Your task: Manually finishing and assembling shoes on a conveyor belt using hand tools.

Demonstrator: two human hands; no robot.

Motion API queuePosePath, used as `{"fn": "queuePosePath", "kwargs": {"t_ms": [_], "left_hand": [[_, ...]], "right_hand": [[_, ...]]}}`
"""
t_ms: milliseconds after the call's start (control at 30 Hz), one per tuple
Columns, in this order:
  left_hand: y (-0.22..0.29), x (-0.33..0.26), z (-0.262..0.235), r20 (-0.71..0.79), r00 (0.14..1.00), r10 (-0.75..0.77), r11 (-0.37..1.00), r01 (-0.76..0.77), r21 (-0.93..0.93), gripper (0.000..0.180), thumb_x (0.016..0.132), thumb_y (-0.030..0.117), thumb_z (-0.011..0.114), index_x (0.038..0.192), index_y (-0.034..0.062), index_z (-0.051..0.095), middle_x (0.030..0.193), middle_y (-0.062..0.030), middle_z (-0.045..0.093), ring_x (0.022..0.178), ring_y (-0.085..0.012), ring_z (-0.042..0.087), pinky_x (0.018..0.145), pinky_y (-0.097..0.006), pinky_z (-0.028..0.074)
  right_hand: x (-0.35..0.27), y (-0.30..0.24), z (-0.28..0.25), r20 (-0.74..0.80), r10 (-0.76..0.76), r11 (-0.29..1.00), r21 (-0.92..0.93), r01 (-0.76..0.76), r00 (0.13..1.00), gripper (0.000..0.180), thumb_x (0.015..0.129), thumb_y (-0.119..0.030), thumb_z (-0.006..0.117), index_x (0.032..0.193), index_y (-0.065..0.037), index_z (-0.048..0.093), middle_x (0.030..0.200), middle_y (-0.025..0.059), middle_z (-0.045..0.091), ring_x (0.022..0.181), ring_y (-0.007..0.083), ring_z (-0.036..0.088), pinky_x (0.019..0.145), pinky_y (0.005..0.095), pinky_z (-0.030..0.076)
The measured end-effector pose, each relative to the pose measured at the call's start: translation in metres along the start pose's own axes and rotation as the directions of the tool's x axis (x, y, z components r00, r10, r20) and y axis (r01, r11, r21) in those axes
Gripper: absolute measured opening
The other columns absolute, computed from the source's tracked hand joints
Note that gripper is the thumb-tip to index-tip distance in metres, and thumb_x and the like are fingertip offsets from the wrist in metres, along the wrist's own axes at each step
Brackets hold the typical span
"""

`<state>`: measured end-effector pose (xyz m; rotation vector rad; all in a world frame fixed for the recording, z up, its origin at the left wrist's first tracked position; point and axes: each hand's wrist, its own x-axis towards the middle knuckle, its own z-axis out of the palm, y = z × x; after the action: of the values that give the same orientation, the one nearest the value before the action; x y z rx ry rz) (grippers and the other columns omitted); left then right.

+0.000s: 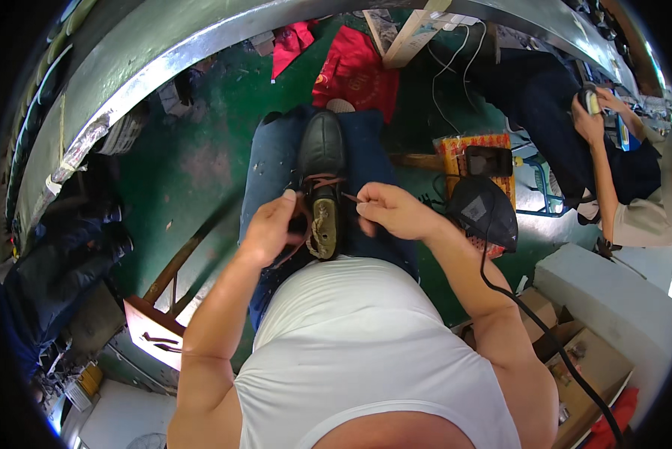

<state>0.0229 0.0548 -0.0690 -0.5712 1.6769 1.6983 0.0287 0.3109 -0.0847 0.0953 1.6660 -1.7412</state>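
Observation:
A black leather shoe (322,146) rests lengthwise on my lap between my thighs, its toe pointing away from me. Inside its opening sits a worn, greenish-yellow shoe last (324,228) with a hole near its end. Reddish-brown lace (322,180) crosses the top of the shoe. On the left of the shoe, my left hand (271,228) is closed on the lace, which hangs in a loop below the fingers; the fingers are slightly blurred. To the right, my right hand (392,209) pinches a thin brown lace end between thumb and fingers.
A black cap-like thing (482,212) and a dark tray (488,161) lie at right. Ahead are a red cloth bag (357,75) and a metal bench edge (201,41). A co-worker's hands (592,120) hold something at far right. Cardboard boxes (594,367) stand lower right.

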Motion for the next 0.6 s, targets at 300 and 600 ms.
{"fn": "queuePosePath", "kwargs": {"t_ms": [300,600], "left_hand": [[0.039,0.008,-0.070,-0.485,0.865,0.130,0.952,-0.245,-0.182,0.030,0.096,0.021,0.062,0.111,-0.0039,0.057,0.071,-0.0037,0.057,0.053,-0.0113,0.051,0.045,-0.024,0.037],[-0.006,0.044,-0.017,0.055,0.998,0.021,0.981,-0.009,-0.196,0.025,0.098,0.026,0.061,0.105,0.0019,0.063,0.089,-0.0053,0.067,0.074,-0.0089,0.060,0.058,-0.022,0.043]], "right_hand": [[0.014,-0.039,-0.037,-0.301,-0.392,0.793,-0.590,0.154,0.869,0.025,0.092,-0.026,0.066,0.102,-0.004,0.064,0.078,0.0080,0.063,0.070,0.0175,0.061,0.061,0.0321,0.048],[0.053,0.011,-0.003,-0.180,0.207,0.865,0.493,-0.094,0.962,0.024,0.097,-0.028,0.062,0.097,-0.004,0.062,0.082,0.0061,0.064,0.064,0.0118,0.058,0.047,0.0244,0.040]]}}
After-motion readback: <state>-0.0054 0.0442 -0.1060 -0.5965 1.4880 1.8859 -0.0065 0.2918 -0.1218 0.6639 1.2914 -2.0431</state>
